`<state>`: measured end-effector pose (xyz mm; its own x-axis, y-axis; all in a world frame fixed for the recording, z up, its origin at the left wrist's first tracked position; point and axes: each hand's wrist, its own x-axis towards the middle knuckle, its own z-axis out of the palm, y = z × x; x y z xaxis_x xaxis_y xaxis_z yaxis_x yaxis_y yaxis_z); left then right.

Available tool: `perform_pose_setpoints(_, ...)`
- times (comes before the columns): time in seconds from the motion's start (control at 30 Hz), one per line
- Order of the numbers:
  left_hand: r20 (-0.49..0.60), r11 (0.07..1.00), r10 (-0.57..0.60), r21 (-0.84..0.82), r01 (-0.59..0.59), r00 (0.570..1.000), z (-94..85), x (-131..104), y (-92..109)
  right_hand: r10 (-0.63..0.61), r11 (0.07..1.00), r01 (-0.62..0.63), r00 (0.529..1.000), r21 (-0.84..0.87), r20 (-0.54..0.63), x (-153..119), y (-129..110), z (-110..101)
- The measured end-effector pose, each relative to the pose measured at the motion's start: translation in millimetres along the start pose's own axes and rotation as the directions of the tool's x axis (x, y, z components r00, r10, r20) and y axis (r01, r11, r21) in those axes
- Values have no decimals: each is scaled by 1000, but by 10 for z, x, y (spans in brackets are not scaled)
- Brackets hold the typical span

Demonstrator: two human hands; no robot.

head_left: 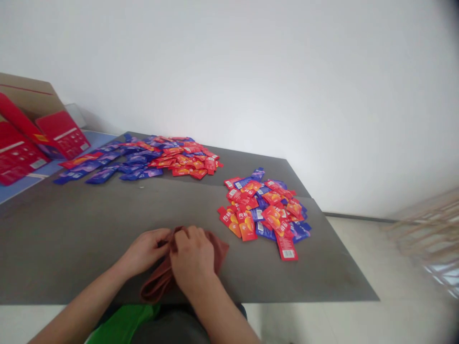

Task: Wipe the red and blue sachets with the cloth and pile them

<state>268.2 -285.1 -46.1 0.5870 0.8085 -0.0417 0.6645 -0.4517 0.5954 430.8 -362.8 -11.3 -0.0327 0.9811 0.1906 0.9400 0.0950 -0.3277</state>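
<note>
A bunched brown cloth lies near the front edge of the grey table, with a looped fold hanging toward the edge. My left hand grips its left side between thumb and fingers. On top of the cloth, my right hand presses down with curled fingers that hold the fabric. The fingertips of both hands are partly hidden in the folds. To the right of my hands is a pile of red and blue packets, not touched by either hand.
A larger heap of red and blue packets spreads across the back left of the grey table. Open red cardboard boxes stand at the far left on a blue surface. Behind the table is a white wall; wooden slats are blurred at right.
</note>
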Motion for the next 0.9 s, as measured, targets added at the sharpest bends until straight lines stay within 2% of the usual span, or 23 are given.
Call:
perform_pose_setpoints(0.07, -8, 1000, -9, 23, 9, 1000, -1, 1, 12, 10, 1000, -10, 999, -6, 49, 24, -64, 108)
perform_pose_setpoints(0.1, -17, 999, -17, 43, 18, 1000, 0, 3, 17, 52, 998, -51, 997, -22, 60, 39, -9, 134)
perform_pose_setpoints(0.17, -24, 997, -23, 68, 25, 999, 0, 10, 23, 183, 982, -180, 982, -62, 52, 69, 235, 111)
perform_pose_setpoints(0.23, -13, 998, -8, 65, 9, 1000, -4, 15, 20, 318, 944, -313, 948, -107, 29, 90, 526, 2)
perform_pose_setpoints(0.3, -6, 998, 5, 67, -4, 1000, -9, 19, 12, 367, 922, -363, 930, -133, 6, 94, 691, -138)
perform_pose_setpoints(0.37, -9, 998, 3, 66, -2, 1000, -10, 19, 3, 309, 943, -310, 951, -120, -27, 78, 632, -234)
perform_pose_setpoints(0.47, -5, 999, -7, 34, 7, 1000, 1, 16, -5, 111, 992, -114, 992, -61, -60, 48, 251, -207)
perform_pose_setpoints(0.53, -2, 1000, -9, 29, 9, 1000, 12, 10, -5, 16, 999, -17, 1000, -32, -15, 38, 38, -110)
perform_pose_setpoints(0.6, -10, 998, -11, 56, 11, 1000, 19, 6, -1, 7, 1000, -6, 999, -21, 46, 41, 14, -24)
perform_pose_setpoints(0.7, -18, 997, 1, 80, 1, 1000, 8, 8, 6, 172, 983, -168, 983, -75, 56, 57, 329, -19)
perform_pose_setpoints(0.8, -6, 997, -2, 77, 2, 1000, -14, 13, 12, 345, 927, -336, 938, -167, 25, 4, 721, -142)
perform_pose_setpoints(0.9, -6, 996, -23, 81, 23, 1000, -13, 14, 13, 350, 925, -342, 937, -168, 20, -194, 874, -235)
